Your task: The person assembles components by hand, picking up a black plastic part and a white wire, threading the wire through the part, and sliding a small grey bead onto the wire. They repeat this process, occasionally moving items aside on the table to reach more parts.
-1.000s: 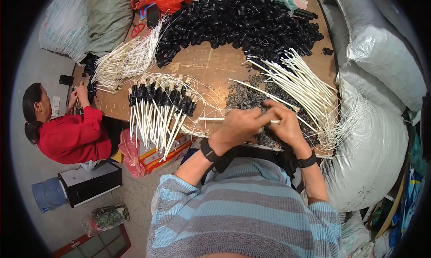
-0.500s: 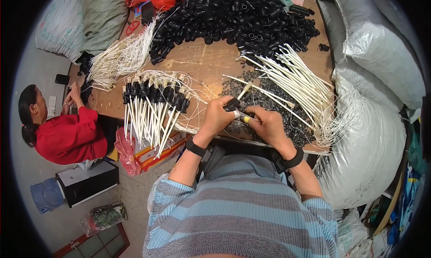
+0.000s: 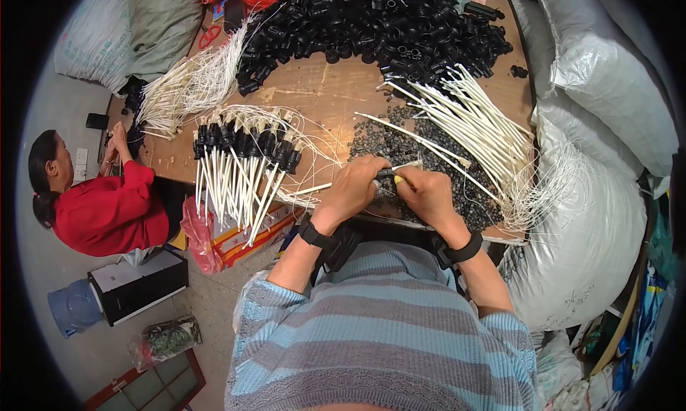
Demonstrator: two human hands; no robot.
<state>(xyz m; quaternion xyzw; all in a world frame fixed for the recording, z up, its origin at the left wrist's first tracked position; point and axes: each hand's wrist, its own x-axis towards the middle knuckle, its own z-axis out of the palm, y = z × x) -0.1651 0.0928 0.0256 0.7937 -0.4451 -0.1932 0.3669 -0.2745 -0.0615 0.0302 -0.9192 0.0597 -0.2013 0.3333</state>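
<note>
My left hand (image 3: 351,188) is closed around a black plastic lamp socket (image 3: 384,174), whose white tube (image 3: 314,188) sticks out to the left of the fist. Pressed up against it from the other side, my right hand (image 3: 429,194) is closed at the socket's other end, where a small pale piece (image 3: 411,166) shows above the fingers. The fingertips hide most of where the parts meet. Left of my hands lies a bundle of white tubes with black sockets (image 3: 246,150) on their ends. Loose white tubes with wires (image 3: 464,125) lie to the right.
Small dark pieces (image 3: 400,121) are scattered before my hands on the wooden table (image 3: 307,89). Black plastic parts (image 3: 386,25) are heaped at the back. White wired pieces (image 3: 189,89) lie far left, near a person in red (image 3: 107,204). Stuffed sacks (image 3: 586,225) crowd the right edge.
My hands have come closer together. The socket, earlier tilted up with its pale end pointing away from me, now lies nearly level, its white tube pointing left.
</note>
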